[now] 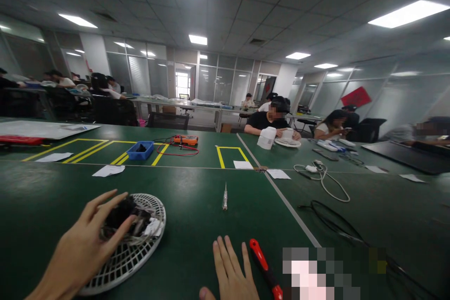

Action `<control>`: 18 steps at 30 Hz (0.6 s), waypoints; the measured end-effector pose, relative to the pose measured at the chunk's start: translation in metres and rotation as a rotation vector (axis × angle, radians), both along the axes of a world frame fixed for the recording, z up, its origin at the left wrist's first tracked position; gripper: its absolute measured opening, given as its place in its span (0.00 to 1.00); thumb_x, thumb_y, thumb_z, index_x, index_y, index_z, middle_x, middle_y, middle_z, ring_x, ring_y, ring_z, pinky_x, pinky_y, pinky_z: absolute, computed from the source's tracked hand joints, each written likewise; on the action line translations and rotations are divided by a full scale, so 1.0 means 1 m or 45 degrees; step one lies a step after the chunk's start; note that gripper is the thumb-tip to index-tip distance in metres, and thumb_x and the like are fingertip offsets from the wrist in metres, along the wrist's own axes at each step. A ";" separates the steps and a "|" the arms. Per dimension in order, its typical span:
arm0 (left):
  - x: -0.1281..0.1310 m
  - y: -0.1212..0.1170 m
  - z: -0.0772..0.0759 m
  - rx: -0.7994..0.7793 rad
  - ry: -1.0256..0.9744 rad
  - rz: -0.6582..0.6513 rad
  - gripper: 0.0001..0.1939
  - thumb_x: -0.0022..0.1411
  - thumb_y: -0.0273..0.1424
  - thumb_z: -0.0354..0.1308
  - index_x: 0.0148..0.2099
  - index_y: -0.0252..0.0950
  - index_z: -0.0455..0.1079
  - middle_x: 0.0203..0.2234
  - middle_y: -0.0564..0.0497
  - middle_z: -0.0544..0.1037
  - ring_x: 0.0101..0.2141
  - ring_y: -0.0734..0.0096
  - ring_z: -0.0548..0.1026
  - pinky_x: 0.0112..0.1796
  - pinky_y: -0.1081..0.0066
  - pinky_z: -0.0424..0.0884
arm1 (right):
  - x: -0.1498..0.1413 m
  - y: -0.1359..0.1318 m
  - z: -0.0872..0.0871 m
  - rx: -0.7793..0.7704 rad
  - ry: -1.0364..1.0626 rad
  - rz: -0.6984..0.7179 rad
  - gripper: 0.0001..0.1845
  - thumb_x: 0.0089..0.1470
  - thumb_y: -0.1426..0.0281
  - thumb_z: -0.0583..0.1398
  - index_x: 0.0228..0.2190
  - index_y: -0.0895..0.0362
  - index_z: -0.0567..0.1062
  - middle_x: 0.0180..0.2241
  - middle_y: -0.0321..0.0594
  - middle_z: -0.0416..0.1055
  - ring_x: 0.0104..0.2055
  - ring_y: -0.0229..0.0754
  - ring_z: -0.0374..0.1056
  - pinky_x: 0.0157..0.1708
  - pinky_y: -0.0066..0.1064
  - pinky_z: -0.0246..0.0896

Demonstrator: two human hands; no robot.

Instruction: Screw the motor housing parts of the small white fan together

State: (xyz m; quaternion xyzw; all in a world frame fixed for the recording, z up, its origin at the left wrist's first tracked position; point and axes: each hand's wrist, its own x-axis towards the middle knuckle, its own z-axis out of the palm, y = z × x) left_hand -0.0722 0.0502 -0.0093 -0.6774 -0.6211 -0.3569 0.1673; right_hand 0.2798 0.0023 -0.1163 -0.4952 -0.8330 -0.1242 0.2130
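Note:
My left hand (84,239) reaches over a round white fan grille (121,262) on the green table. Its thumb and fingers curve around the dark motor part (121,213) sitting in the grille, partly hidden by the fingers. A crumpled white piece (153,227) and wires lie beside that part. My right hand (232,269) rests flat on the table with fingers stretched, holding nothing. Just right of it lies a tool with a red and black handle (260,258), its far end out of view. A clear-handled screwdriver (225,199) lies ahead, tip pointing away.
A blue bin (140,151) and an orange multimeter (186,140) with red leads stand at the back left. Yellow tape (230,147) marks the table. Cables (333,185) lie right. Across the table a person (276,112) handles white parts (267,138).

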 end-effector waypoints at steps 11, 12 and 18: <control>0.103 -0.007 -0.002 0.215 0.129 -0.608 0.26 0.67 0.39 0.57 0.65 0.39 0.63 0.62 0.41 0.69 0.58 0.55 0.74 0.53 0.56 0.78 | 0.010 0.001 0.068 0.582 0.139 0.397 0.24 0.70 0.62 0.51 0.62 0.59 0.67 0.50 0.39 0.80 0.54 0.44 0.74 0.61 0.40 0.62; 0.109 -0.009 -0.002 0.231 0.139 -0.656 0.26 0.67 0.38 0.57 0.65 0.38 0.64 0.62 0.40 0.69 0.58 0.56 0.73 0.53 0.57 0.78 | 0.009 0.000 0.066 0.602 0.146 0.414 0.22 0.71 0.63 0.49 0.58 0.58 0.71 0.48 0.37 0.81 0.54 0.43 0.75 0.62 0.40 0.61; 0.125 -0.013 -0.003 0.267 0.194 -0.873 0.25 0.67 0.30 0.54 0.65 0.34 0.64 0.67 0.39 0.63 0.66 0.55 0.64 0.58 0.57 0.74 | -0.020 -0.003 0.039 0.678 0.375 0.253 0.15 0.69 0.75 0.51 0.45 0.54 0.77 0.37 0.34 0.83 0.47 0.42 0.79 0.63 0.44 0.60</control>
